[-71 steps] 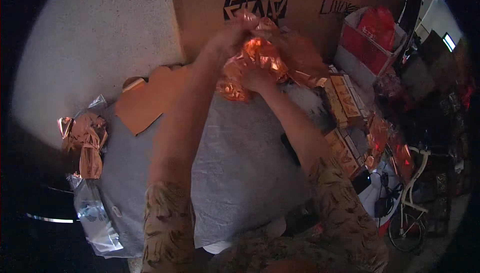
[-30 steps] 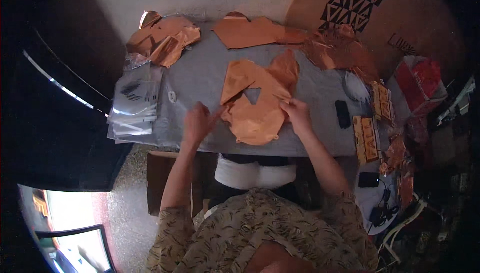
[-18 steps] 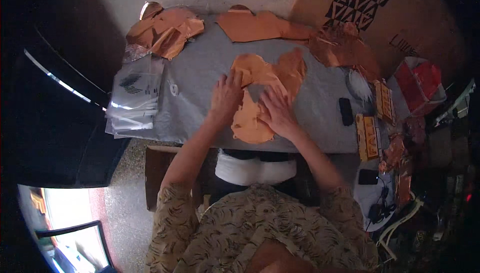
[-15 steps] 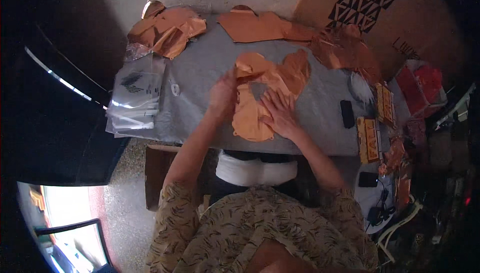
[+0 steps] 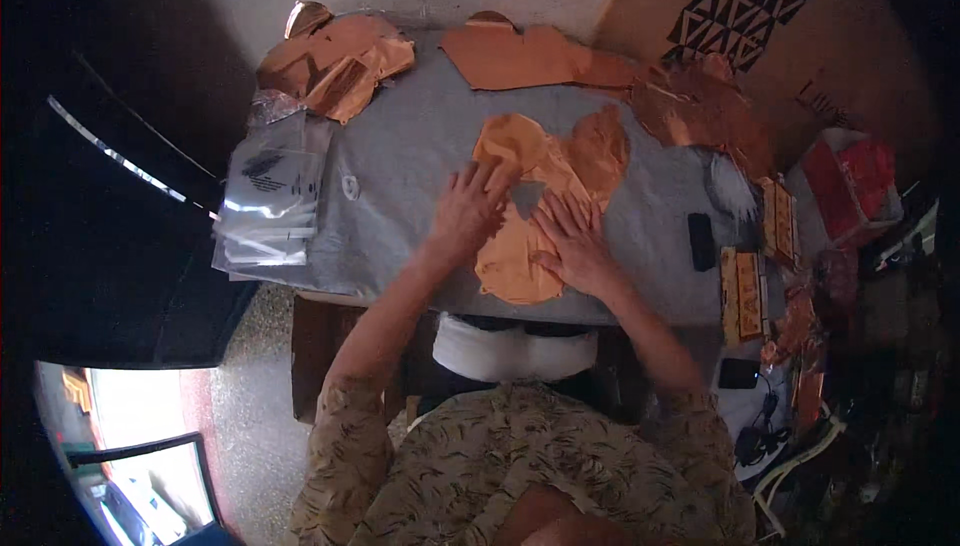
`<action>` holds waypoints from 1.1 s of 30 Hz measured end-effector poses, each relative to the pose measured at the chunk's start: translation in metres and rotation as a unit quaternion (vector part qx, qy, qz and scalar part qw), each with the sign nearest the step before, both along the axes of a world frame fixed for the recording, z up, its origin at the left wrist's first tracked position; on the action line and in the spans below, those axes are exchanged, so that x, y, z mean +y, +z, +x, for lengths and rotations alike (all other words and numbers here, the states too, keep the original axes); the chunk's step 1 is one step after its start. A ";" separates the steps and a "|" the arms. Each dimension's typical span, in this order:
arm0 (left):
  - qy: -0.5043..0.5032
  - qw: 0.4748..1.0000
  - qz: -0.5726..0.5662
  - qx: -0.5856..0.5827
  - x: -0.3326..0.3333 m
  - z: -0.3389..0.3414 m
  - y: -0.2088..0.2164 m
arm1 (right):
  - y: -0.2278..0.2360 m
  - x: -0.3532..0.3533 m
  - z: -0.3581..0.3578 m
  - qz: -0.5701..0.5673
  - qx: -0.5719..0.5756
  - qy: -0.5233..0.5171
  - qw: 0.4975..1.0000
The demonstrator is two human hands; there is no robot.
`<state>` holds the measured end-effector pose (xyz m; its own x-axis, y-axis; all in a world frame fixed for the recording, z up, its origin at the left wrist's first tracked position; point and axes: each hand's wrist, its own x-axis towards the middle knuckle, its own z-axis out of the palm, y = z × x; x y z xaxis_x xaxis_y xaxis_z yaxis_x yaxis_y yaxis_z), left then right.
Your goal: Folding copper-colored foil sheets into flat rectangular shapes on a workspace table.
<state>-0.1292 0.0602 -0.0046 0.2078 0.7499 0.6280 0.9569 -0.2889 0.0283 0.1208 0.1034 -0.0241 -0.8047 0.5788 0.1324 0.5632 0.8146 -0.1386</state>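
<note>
A flat copper-coloured foil balloon (image 5: 520, 271) lies in front of me on the grey-covered table (image 5: 390, 216), with a grey gap showing near its middle. My left hand (image 5: 468, 211) rests on its left side, fingers stretched forward over the foil and slightly apart. Flat on the lower right part of the same balloon is my right hand (image 5: 578, 246), its fingers spread. The upper right part of the foil (image 5: 603, 146) looks creased and raised.
Other copper foil balloons lie at the back left (image 5: 335, 61), back middle (image 5: 510, 58) and back right (image 5: 700, 106). Clear plastic sleeves (image 5: 270, 191) are stacked at the left. A black phone-like object (image 5: 702, 242) and yellow boxes (image 5: 741, 296) sit at the right.
My left hand has moved from the balloon's left edge further onto the foil, and its fingers now stretch over it. My right hand stays flat on the balloon.
</note>
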 end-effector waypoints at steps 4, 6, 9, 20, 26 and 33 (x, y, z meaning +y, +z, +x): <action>0.124 0.980 -0.108 -0.112 0.033 -0.030 -0.009 | 0.000 -0.003 0.005 -0.005 -0.001 -0.011 1.000; 0.187 0.872 -0.142 -0.430 0.037 -0.071 -0.008 | 0.003 -0.004 0.003 -0.001 -0.004 -0.009 1.000; 0.236 0.844 -0.165 -0.452 0.015 -0.107 -0.009 | 0.005 -0.002 0.002 0.012 0.000 -0.002 1.000; 0.133 0.976 -0.172 -0.017 -0.004 -0.034 -0.035 | 0.016 -0.021 -0.030 -0.023 0.011 0.027 0.999; 0.197 0.959 -0.172 -0.112 0.014 -0.081 -0.041 | 0.019 -0.031 -0.042 -0.019 -0.008 0.083 0.996; 0.255 0.940 -0.198 -0.109 0.047 -0.075 -0.033 | 0.015 -0.028 -0.046 -0.028 -0.038 0.074 0.996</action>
